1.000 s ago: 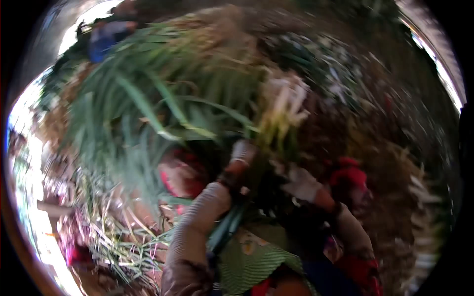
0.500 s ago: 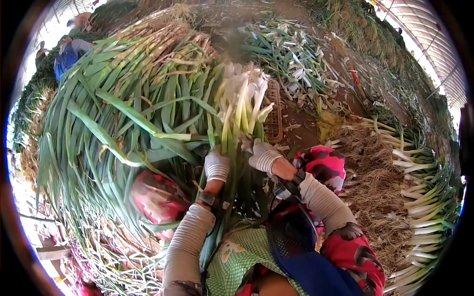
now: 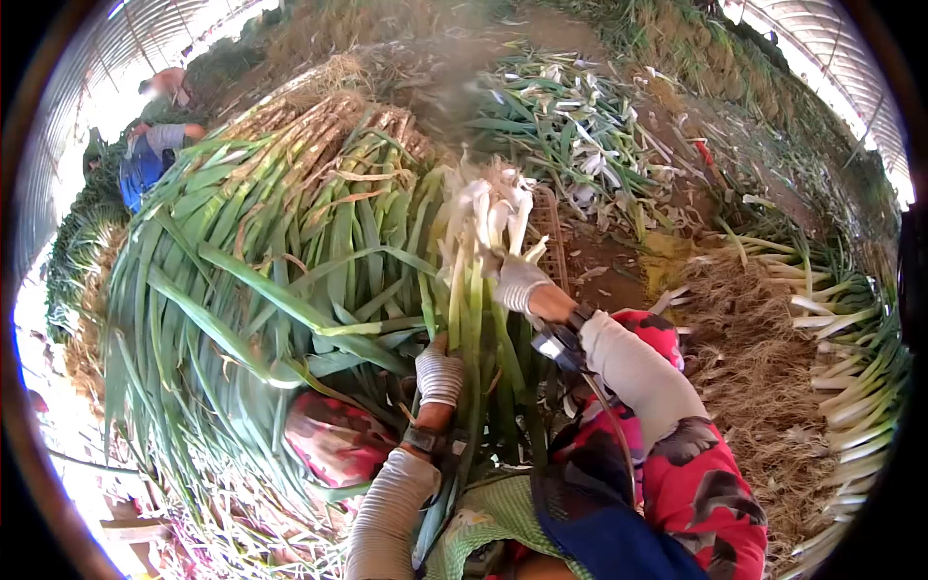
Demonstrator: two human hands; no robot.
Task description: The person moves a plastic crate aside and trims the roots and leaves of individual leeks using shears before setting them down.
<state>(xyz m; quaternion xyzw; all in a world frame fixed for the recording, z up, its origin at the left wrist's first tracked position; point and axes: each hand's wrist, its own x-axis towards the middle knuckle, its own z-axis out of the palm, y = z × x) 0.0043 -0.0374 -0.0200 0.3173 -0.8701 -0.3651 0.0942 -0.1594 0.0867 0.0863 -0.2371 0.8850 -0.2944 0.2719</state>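
Observation:
A bunch of leeks (image 3: 483, 290) stands in front of me, white root ends pointing away and green leaves toward my lap. My left hand (image 3: 440, 375), in a striped knit glove, is closed around the green part on the bunch's left side. Higher up, my gloved right hand (image 3: 520, 282) has curled fingers against the pale stalks at the right side. Its fingertips are partly hidden. A dark device with a thin hose (image 3: 561, 348) lies by my right wrist. Left of the bunch is a large heap of leeks (image 3: 290, 261) with dry outer leaves and roots at the far end.
A plastic crate (image 3: 553, 232) shows behind the bunch. Stripped leaves (image 3: 580, 126) lie in a pile beyond it. On the right is a long row of rooted leeks (image 3: 764, 358). Another person (image 3: 155, 159) is at the far left. My knees flank the bunch.
My right hand has moved up along the stalks toward the white ends. My left hand sits slightly lower against the bunch. The whole view has shifted a little.

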